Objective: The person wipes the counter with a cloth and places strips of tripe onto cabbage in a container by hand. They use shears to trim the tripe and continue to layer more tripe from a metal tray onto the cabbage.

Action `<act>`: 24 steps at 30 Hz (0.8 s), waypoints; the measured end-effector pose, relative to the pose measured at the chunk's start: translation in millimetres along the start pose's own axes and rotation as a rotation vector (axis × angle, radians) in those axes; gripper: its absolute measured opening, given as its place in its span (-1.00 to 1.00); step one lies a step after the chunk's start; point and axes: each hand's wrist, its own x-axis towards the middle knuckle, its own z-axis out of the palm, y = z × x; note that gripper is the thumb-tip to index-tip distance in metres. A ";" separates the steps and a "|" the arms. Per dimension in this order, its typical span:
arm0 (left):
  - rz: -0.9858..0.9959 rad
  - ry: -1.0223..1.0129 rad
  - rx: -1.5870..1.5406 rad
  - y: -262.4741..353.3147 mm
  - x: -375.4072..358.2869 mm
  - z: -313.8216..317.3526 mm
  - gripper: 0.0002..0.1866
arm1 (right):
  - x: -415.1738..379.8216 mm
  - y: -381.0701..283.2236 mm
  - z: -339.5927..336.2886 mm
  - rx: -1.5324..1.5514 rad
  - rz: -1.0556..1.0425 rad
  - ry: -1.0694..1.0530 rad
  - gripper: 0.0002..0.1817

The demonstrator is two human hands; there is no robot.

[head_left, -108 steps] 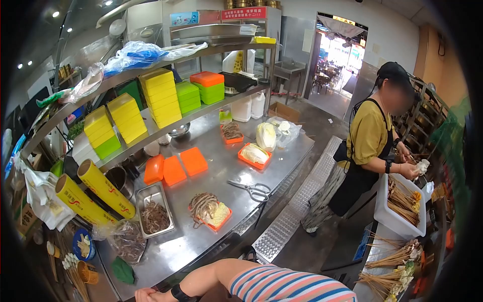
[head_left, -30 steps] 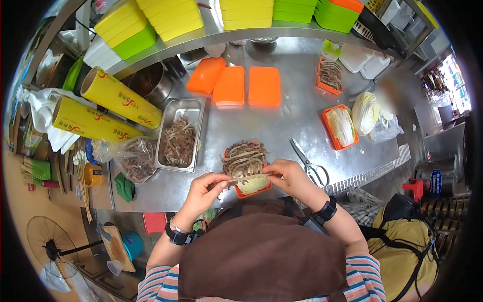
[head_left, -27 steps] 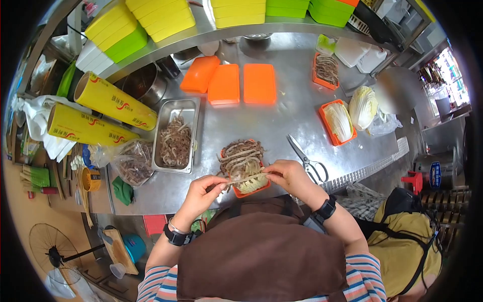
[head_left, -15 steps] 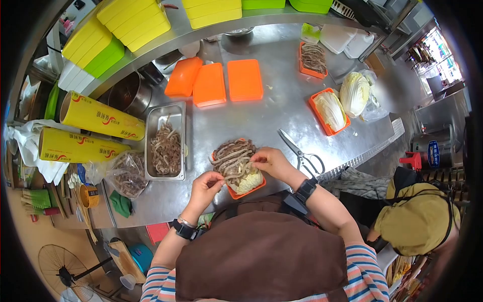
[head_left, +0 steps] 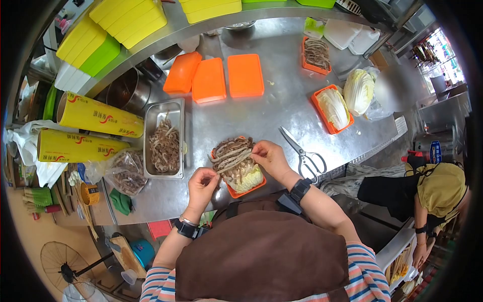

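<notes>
Before me on the steel table sits an orange tray holding pale cabbage at its near end and long, soft greyish-brown strips heaped over the rest. My left hand pinches one end of a greyish-brown strip at the tray's left side. At the right side, the fingertips of my right hand are closed on the other end, so the strip lies stretched across the pile. Left of the tray, a steel pan contains more loose strips. Scissors lie to the right, blades partly apart.
Orange trays lie at the table's back. Cabbage and filled orange trays stand at the right. Yellow film boxes and a bag of strips are on the left. A co-worker bends over at far right.
Both my hands have shifted slightly upward with the strip, which now lies higher across the pile and shows more cabbage. The co-worker has moved right, with an arm now reaching down.
</notes>
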 end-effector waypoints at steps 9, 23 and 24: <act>0.038 -0.018 0.162 -21.9 2.0 5.0 -0.90 | 1.3 13.3 0.5 -0.012 -0.073 -0.025 -0.88; 0.091 -0.093 0.254 -12.2 -1.2 1.8 -0.88 | 0.3 10.7 6.2 -0.366 -0.139 0.031 -0.89; 0.090 -0.106 0.264 -10.7 0.2 0.7 -0.87 | 2.0 10.5 7.1 -0.365 -0.125 0.015 -0.84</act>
